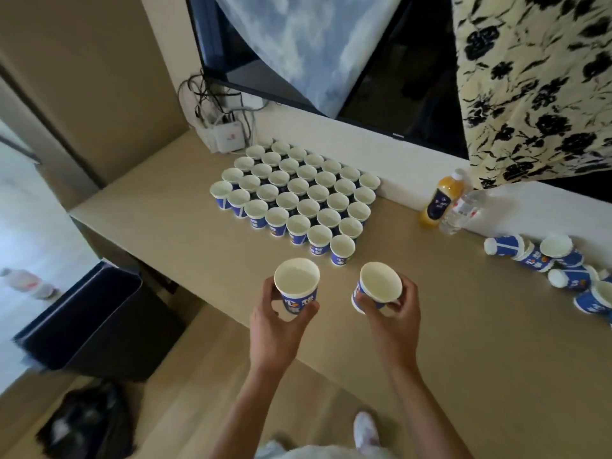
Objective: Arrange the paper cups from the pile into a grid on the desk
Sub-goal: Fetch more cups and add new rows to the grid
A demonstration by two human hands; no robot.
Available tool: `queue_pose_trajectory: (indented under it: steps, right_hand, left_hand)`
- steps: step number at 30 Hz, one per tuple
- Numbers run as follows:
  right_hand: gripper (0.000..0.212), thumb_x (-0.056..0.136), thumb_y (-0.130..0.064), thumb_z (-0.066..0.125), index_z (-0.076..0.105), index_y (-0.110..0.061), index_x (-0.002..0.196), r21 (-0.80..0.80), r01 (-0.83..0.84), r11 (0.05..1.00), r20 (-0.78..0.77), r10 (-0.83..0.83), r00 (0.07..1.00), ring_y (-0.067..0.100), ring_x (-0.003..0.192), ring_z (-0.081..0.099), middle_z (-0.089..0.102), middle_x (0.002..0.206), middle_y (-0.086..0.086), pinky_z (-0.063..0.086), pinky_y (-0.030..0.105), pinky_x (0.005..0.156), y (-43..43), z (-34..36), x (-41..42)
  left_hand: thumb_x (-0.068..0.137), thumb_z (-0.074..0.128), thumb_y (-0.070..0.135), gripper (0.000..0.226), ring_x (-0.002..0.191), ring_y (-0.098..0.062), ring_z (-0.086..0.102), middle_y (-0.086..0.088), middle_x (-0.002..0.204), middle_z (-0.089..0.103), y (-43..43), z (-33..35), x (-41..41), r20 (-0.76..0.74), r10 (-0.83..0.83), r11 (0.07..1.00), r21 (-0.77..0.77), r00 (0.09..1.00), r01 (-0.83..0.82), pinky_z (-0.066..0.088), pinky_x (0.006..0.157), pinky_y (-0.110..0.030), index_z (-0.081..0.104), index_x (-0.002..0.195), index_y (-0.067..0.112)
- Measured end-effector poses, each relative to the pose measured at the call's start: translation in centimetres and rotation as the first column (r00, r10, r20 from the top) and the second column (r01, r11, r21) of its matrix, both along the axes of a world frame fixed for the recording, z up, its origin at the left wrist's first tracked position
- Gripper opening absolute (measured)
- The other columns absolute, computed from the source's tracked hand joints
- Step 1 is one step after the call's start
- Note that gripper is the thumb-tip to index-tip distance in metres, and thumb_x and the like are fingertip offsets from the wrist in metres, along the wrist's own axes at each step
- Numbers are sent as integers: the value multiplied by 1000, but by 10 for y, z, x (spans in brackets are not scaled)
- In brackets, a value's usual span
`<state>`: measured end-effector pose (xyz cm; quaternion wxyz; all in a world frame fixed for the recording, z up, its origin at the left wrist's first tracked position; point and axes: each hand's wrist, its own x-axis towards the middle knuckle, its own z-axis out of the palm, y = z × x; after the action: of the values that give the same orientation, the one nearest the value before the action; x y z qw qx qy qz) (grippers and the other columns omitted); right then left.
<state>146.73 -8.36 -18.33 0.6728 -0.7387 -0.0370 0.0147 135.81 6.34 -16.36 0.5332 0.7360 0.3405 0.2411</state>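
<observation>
Several blue-and-white paper cups stand upright in a tight grid (pixel 294 197) on the beige desk (pixel 463 326), near the back wall. My left hand (pixel 275 329) grips one upright cup (pixel 297 284) just in front of the grid's near edge. To its right, my right hand (pixel 397 313) holds a second cup (pixel 377 286), tilted slightly toward me. Both held cups hover over the desk's front part. The pile of loose cups (pixel 559 270) lies at the far right, most of them tipped on their sides.
An orange juice bottle (pixel 438 200) and a clear water bottle (pixel 462 210) stand by the wall between grid and pile. A dark screen (pixel 381 94) hangs above, partly draped with cloth. Cables and a white box (pixel 227 135) sit at the back left. A dark bin (pixel 89 323) stands on the floor.
</observation>
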Motion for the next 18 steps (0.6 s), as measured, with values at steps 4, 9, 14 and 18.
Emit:
queue_pose_trajectory:
  steps: [4, 9, 14, 18]
  right_hand:
    - [60, 63, -26, 86, 57, -32, 115, -10, -43, 999, -25, 43, 999, 18, 108, 64, 65, 115, -12, 53, 30, 89, 23, 2, -22]
    - [64, 58, -38, 85, 57, -30, 115, 3, -67, 998, -50, 67, 996, 15, 107, 65, 65, 113, -12, 54, 37, 95, 61, 4, -16]
    - [68, 61, -35, 86, 57, -27, 122, 40, -133, 990, -69, 135, 988, 16, 111, 65, 66, 118, -12, 55, 44, 96, 125, -11, 5]
    - [74, 60, -38, 85, 56, -26, 128, 87, -199, 976, -114, 208, 971, 18, 114, 64, 66, 123, -7, 55, 47, 97, 179, -27, 18]
  left_hand:
    - [71, 87, 27, 52, 101, -3, 60, 16, 101, 67, 27, -5, -20, -9, 22, 999, -26, 1000, -22, 44, 76, -23, 58, 112, 38]
    - [70, 88, 25, 53, 99, 2, 58, 19, 98, 67, 58, -9, -26, -15, 58, 998, -25, 998, -59, 44, 75, -24, 58, 112, 38]
    - [71, 88, 24, 54, 101, 9, 56, 31, 102, 63, 112, -14, -15, -45, 62, 998, 30, 997, -61, 42, 72, -11, 57, 114, 35]
    - [71, 89, 25, 55, 100, 9, 56, 35, 103, 61, 162, -15, -1, -98, 86, 995, 62, 992, -80, 43, 70, -10, 56, 114, 37]
